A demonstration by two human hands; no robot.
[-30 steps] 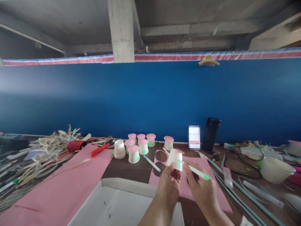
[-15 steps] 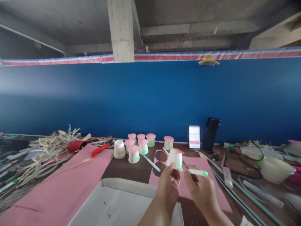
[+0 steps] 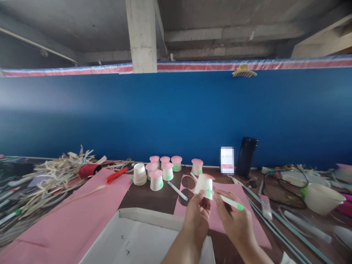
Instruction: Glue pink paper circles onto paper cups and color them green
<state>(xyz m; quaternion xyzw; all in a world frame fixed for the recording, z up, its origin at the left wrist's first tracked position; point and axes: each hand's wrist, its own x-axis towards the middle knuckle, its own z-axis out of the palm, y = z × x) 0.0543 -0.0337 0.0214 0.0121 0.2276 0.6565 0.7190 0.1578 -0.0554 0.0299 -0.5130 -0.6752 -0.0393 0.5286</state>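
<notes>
My left hand [image 3: 198, 209] is closed around the lower part of a white paper cup [image 3: 204, 185], turned upside down with a pink paper disc on top. A green patch shows on the cup's side. Between the fingers of my right hand [image 3: 233, 212] is a white marker with a green end [image 3: 231, 202]; its tip meets or nearly meets the green patch. Behind to the left stand several upturned cups [image 3: 156, 183] with pink discs and green marks, beside a plain white cup [image 3: 139, 174]. Another disc-topped cup [image 3: 197, 167] stands alone behind my hands.
Pink paper with round cut-outs [image 3: 253, 220] lies under my hands, a blue-capped marker [image 3: 178, 191] at its left. A white box lid [image 3: 143, 212] is in front. Left are pink paper [image 3: 74, 216], a red tool [image 3: 117, 175] and paper strips [image 3: 60, 179]; right, a black cylinder [image 3: 246, 157] and tubes [image 3: 275, 220].
The marker has tilted, its tip rising higher on the cup's side while its green end dropped slightly. The cup and my left hand have stayed nearly still.
</notes>
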